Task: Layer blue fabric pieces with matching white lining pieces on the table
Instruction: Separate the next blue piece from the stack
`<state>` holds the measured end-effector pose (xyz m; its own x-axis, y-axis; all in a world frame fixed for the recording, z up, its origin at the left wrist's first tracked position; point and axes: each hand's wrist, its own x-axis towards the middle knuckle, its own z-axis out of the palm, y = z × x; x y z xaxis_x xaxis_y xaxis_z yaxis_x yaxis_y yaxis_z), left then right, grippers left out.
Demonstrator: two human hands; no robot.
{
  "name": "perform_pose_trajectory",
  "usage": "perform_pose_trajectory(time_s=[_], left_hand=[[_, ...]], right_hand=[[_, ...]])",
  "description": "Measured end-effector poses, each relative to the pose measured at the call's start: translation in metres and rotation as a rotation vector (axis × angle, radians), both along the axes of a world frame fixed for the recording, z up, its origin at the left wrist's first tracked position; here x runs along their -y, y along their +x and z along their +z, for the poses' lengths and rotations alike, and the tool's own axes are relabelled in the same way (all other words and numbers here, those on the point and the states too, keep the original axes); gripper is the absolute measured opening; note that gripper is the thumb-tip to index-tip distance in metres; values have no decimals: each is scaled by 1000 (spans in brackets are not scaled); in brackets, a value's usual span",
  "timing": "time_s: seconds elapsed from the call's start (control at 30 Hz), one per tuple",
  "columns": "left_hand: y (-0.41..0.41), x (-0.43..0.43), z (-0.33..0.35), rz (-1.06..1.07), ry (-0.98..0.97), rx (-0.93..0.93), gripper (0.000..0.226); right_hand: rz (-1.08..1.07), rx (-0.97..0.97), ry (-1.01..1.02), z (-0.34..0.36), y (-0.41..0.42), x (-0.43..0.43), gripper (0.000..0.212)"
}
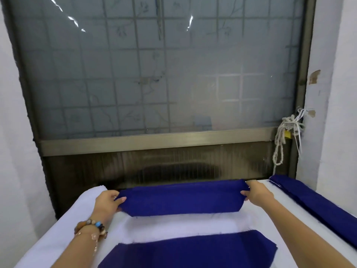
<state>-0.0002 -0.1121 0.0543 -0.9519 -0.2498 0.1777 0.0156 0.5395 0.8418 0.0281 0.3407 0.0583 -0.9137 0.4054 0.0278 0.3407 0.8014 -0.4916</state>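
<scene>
Head view, sole camera: wide-angle, riding on the person's head, looking forward and slightly down over the near table (58,235) toward the frosted window (164,74) straight ahead.

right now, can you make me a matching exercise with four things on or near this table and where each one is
1 far blue piece
2 near blue piece
3 blue stack
4 rope

a hangs by the window frame
b piled at the right side
c lies flat, untouched
d held by left hand and right hand

Pairs: 1-d, 2-c, 3-b, 4-a
</scene>
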Motion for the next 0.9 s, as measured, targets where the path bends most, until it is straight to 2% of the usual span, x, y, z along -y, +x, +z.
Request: perform_pose_trajectory(time_s=[0.07, 0.3, 0.5, 0.67, 0.9], left_hand=[[17, 5, 1, -50, -4, 90, 12], [71, 20, -16, -159, -164, 265, 18], [94, 21, -34, -179, -298, 197, 13], [103, 17, -51, -183, -372, 183, 22], [108, 18, -59, -194, -467, 126, 24]], right_hand=[[43, 69, -7, -1, 18, -5, 35], [184, 281, 40, -13, 75, -11, 23], [223, 336, 137, -25, 103, -8, 22], [159, 300, 136, -42, 113, -10, 34], [141, 316, 142, -44, 114, -8, 25]])
